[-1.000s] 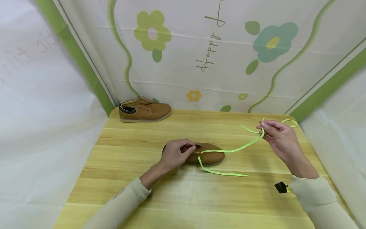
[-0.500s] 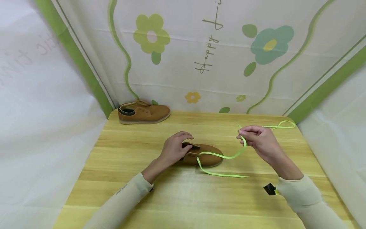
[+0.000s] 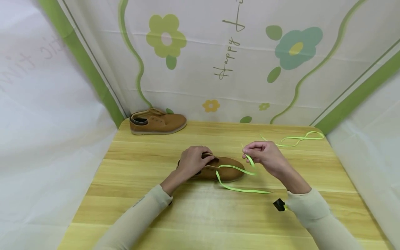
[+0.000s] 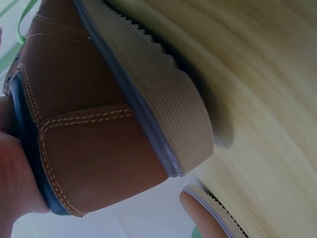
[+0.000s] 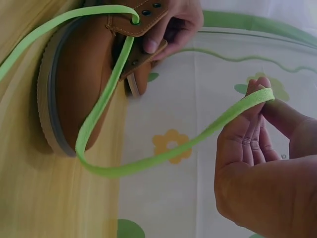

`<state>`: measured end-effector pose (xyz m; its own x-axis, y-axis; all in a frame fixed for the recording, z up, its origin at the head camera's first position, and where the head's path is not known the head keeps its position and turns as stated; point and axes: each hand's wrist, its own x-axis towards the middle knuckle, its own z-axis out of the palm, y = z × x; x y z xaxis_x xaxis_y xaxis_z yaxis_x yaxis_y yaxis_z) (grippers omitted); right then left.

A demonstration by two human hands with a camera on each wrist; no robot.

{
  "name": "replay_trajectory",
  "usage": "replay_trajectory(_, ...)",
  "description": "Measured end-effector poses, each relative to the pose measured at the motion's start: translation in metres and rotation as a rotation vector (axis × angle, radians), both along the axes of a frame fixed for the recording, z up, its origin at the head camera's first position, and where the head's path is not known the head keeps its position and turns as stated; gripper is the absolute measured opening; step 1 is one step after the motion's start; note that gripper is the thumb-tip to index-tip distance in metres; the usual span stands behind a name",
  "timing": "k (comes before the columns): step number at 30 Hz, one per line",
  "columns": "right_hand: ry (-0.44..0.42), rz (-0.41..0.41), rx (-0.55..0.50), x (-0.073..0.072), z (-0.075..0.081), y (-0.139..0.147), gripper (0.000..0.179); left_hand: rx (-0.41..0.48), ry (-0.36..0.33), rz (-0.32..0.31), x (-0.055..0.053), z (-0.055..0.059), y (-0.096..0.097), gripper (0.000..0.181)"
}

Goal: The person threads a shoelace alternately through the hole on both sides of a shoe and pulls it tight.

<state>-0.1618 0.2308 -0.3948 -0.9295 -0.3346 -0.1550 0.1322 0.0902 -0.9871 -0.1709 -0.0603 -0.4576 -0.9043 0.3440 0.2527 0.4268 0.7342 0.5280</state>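
A brown shoe (image 3: pixel 228 162) is lying near the centre of the head view, its toe pointing to the right of the frame, and its sole is resting on the wooden bench (image 3: pixel 203 218). At the shoe's upper part, the left hand (image 3: pixel 193 161) is gripping; in the right wrist view its thumb is pressing the inner face of the far flap (image 5: pixel 143 58), with fingers curling behind it. The right hand (image 3: pixel 265 156), right of the shoe and well apart from it, is pinching a green lace (image 5: pixel 114 171) between thumb and fingertips, a short tip sticking up above them.

From those fingers the lace is sagging toward the toe, then passing through an eyelet in the near flap (image 5: pixel 136 26); two more dark eyelets are showing beside it. Its other end is lying on the bench, below and right of the shoe in the head view.

A second brown shoe (image 3: pixel 172 122) is standing at the upper left of the bench, toe also pointing right. At the upper right, a looped green length (image 3: pixel 303 138) is lying, partly hidden by the right hand. Behind, a flowered curtain (image 3: pixel 193 73) is hanging.
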Motion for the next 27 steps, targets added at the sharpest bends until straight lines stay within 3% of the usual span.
replay_trajectory(7,-0.031,0.037,0.038,-0.008,-0.018,-0.018,0.011,0.042,-0.051,0.051,-0.002,-0.001,0.002,0.007)
replay_trajectory(16,-0.076,0.067,0.086,-0.02,-0.046,-0.038,0.034,0.054,-0.129,0.098,-0.009,-0.002,0.002,0.008)
replay_trajectory(27,-0.085,0.103,0.171,-0.028,-0.062,-0.056,0.029,0.092,-0.165,0.103,-0.012,-0.001,0.001,0.009)
